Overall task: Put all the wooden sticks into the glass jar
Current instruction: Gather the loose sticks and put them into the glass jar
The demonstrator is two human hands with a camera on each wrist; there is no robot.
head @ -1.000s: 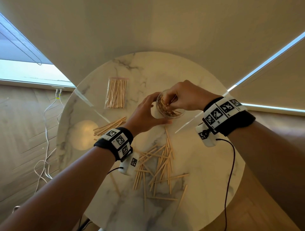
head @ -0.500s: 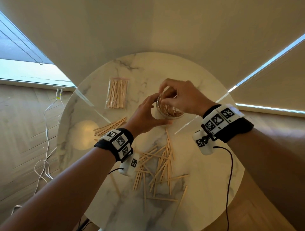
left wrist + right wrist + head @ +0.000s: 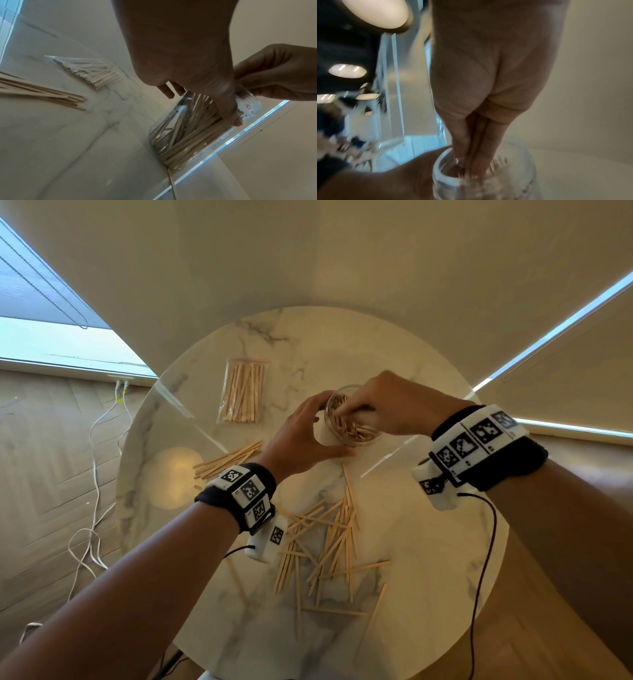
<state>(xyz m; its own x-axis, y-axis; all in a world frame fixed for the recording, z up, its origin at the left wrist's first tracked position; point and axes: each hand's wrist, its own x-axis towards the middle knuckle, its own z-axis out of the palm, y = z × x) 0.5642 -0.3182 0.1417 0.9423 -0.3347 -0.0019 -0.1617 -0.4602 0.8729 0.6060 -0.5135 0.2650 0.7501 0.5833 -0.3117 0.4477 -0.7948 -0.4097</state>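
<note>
The glass jar [image 3: 356, 436], partly filled with wooden sticks, stands mid-table. My left hand [image 3: 320, 428] grips its side, thumb in front and fingers behind, as the left wrist view shows with the jar [image 3: 197, 132] and left hand [image 3: 200, 108]. My right hand [image 3: 344, 414] reaches over the mouth. In the right wrist view its fingers [image 3: 462, 148] are straight, held together, with tips inside the jar [image 3: 488, 182] on the stick ends. Several loose sticks [image 3: 329, 542] lie scattered in front of the jar, and a small bundle [image 3: 227, 458] lies to the left.
A clear bag of sticks [image 3: 244, 392] lies at the back left of the round marble table [image 3: 428, 577]. Walls and blinds close in behind the table. White cables [image 3: 92, 508] trail on the wooden floor at the left.
My right hand lifted off the jar mouth, then lowered its straight fingers into it. The left hand kept its hold and the jar stayed put.
</note>
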